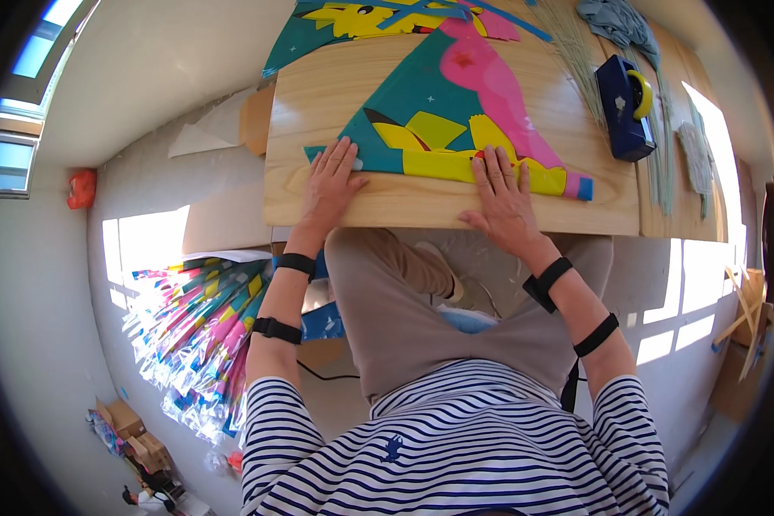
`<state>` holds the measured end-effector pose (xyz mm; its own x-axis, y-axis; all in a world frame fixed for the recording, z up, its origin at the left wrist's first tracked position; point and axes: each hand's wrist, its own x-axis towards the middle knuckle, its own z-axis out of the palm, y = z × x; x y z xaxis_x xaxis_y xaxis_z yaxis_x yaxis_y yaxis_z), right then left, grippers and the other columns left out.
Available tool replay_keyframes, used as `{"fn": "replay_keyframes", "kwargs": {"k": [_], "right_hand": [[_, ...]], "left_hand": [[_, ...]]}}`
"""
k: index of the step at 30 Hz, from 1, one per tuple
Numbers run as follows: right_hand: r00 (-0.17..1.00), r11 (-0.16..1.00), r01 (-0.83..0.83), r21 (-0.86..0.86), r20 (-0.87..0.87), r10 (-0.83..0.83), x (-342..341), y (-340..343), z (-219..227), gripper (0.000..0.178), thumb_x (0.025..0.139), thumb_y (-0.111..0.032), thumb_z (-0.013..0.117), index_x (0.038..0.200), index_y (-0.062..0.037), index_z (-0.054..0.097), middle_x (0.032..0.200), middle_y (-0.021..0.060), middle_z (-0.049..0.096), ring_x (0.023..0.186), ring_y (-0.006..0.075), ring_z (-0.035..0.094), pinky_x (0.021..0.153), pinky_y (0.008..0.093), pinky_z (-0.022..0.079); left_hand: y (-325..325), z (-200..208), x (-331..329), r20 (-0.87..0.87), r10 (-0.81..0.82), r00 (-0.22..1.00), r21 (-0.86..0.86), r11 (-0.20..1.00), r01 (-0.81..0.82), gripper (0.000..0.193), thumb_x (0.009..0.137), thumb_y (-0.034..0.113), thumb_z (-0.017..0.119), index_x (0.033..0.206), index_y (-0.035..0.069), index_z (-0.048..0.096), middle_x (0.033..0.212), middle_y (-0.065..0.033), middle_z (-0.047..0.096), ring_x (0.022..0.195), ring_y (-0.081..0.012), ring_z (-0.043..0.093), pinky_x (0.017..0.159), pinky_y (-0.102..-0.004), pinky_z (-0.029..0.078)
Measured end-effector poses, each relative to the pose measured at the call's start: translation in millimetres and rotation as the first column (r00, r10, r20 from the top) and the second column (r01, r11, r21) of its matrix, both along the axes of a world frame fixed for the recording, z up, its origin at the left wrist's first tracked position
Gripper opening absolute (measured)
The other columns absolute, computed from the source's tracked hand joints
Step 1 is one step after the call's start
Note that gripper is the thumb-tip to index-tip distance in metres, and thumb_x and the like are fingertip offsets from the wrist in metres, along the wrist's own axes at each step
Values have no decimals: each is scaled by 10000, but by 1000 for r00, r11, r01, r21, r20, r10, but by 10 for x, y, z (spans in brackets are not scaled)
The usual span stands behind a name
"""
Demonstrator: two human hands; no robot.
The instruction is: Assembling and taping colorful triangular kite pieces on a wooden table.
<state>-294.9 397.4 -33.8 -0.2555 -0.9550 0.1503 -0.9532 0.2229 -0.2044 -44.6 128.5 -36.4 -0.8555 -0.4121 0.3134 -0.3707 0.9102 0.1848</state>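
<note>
On the wooden table [318, 95] in front of me lies a triangular kite sail [413, 99] of thin teal, pink and yellow material with a cartoon print. Its near edge makes a straight yellow band, teal at the left end and pink and blue at the right. My left hand [328, 185] rests flat on the left end of this edge, fingers stretched out. Further right, my right hand [505, 202] lies with spread fingertips on the yellow band, its palm over the bare wood. Neither hand grips anything.
A second printed sail [344, 21] with blue strips lies at the far edge. To the right stand a dark blue tape dispenser [621, 116], thin sticks [572, 47], a grey-blue cloth [619, 24] and a clear plastic bundle [695, 156]. Plastic-wrapped rolled kites [206, 331] fan out below left.
</note>
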Motion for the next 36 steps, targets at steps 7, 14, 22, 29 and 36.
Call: {"fn": "replay_keyframes", "kwargs": {"k": [7, 14, 22, 29, 36], "right_hand": [[1000, 1000, 1, -26, -14, -2, -26, -4, -29, 974, 956, -683, 553, 1627, -13, 336, 1726, 211, 236, 1618, 374, 168, 1272, 647, 67], [1000, 998, -4, -58, -13, 3, 97, 101, -49, 1042, 928, -784, 471, 1609, -2, 365, 1710, 232, 259, 1606, 396, 195, 1259, 675, 89], [999, 999, 7, -34, 41, -6, 273, 179, 93, 1078, 856, -684, 668, 1629, -14, 325, 1720, 225, 238, 1608, 396, 189, 1260, 672, 99], [999, 999, 7, -39, 36, -5, 264, 187, 61, 1100, 829, -653, 718, 1637, -25, 316, 1728, 215, 223, 1611, 387, 180, 1264, 665, 106], [998, 999, 31, -43, 57, -29, 256, 200, 38, 1103, 806, -626, 762, 1625, -21, 338, 1720, 226, 232, 1611, 382, 186, 1262, 666, 114]], "left_hand": [[-131, 6, 38, -22, -53, 998, -305, 951, 44, 164, 875, 60, 677, 1031, 22, 647, 1266, -145, 670, 1212, -335, 653, 939, -425, 580], [-10, 42, 152, -5, -14, 1000, -187, 982, 13, 142, 854, 25, 661, 993, 26, 632, 1233, -142, 674, 1187, -350, 654, 920, -446, 575], [532, 249, 271, 126, -39, 991, -8, 999, 40, 575, 971, 286, 692, 1489, 82, 549, 1615, -125, 462, 1512, -327, 401, 1247, -547, 287], [335, 145, 435, 210, 51, 976, 37, 998, -60, 767, 984, 454, 648, 1623, 114, 395, 1697, -63, 368, 1579, -293, 302, 1288, -567, 168], [534, 397, 283, 167, 119, 979, -53, 992, -112, 842, 942, 393, 718, 1604, 1, 377, 1693, -171, 344, 1589, -325, 277, 1290, -567, 163]]}}
